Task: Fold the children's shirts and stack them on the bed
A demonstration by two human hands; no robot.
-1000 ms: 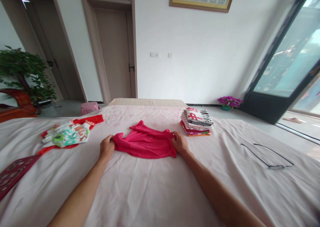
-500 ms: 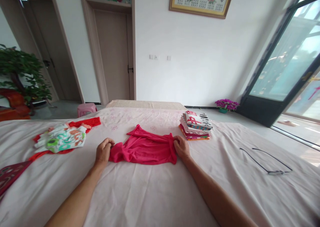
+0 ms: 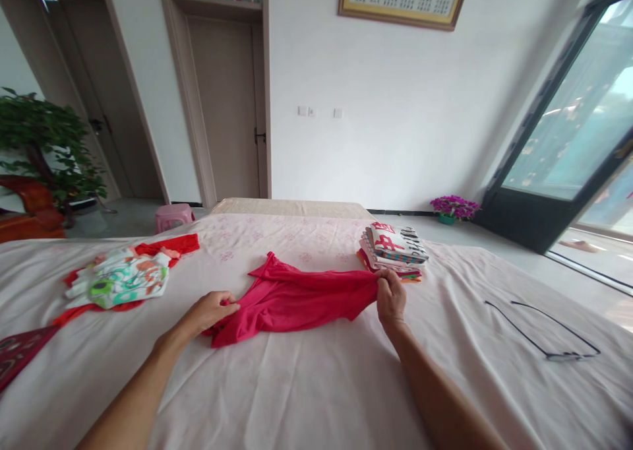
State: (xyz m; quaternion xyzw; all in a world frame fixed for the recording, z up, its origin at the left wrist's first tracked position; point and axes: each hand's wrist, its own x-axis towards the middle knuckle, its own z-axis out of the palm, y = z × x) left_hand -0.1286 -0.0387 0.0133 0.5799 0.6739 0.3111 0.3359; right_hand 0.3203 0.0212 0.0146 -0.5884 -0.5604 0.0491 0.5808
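Note:
A crimson-pink garment (image 3: 297, 299), perhaps a shirt, is stretched sideways across the pale bedsheet (image 3: 297, 397) in front of me. My left hand (image 3: 213, 313) pinches its left side between thumb and fingers. Its right end is gripped by my right hand (image 3: 391, 298), which holds that edge slightly raised. Just behind my right hand stands a stack of folded clothes (image 3: 395, 249), with a white printed piece on top. To the left lies a loose heap with a white patterned garment (image 3: 131, 275) over red cloth (image 3: 178, 244).
Black-framed glasses (image 3: 564, 355) rest on the sheet at the right. A dark red printed cloth (image 3: 22, 357) lies at the left edge. Beyond the bed are a pink stool (image 3: 174, 216), a pot of purple flowers (image 3: 452, 207) and a leafy plant (image 3: 44, 146).
My right hand has moved right, pulling the garment wider and flatter. My left hand has shifted slightly down and turned inward on its left side. The view has swung slightly left.

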